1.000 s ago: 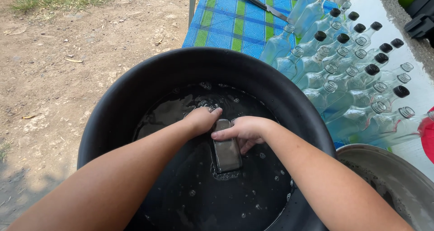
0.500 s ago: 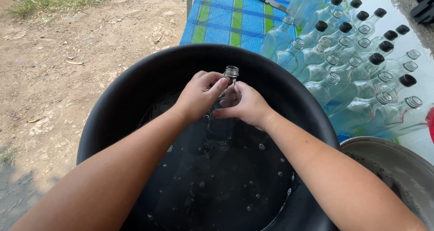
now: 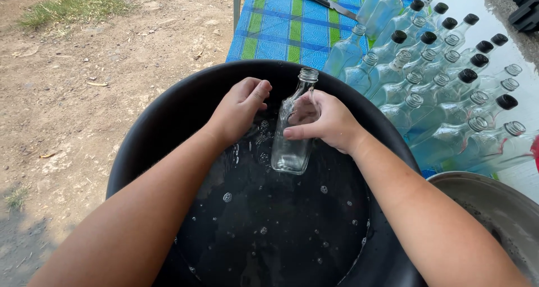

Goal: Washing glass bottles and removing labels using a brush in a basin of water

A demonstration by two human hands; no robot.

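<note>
While right hand [image 3: 328,124] grips clear glass bottle [image 3: 295,132] (wet), left hand [image 3: 240,108] open, round black basin [image 3: 168,118].

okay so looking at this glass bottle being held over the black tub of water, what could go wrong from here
The clear glass bottle is wet and gripped only by the right hand; the left hand is beside it, so it could slip and hit the black tub. A knife lies on the striped cloth close to the crowded bottles on the table, which a careless reach might topple.
</note>
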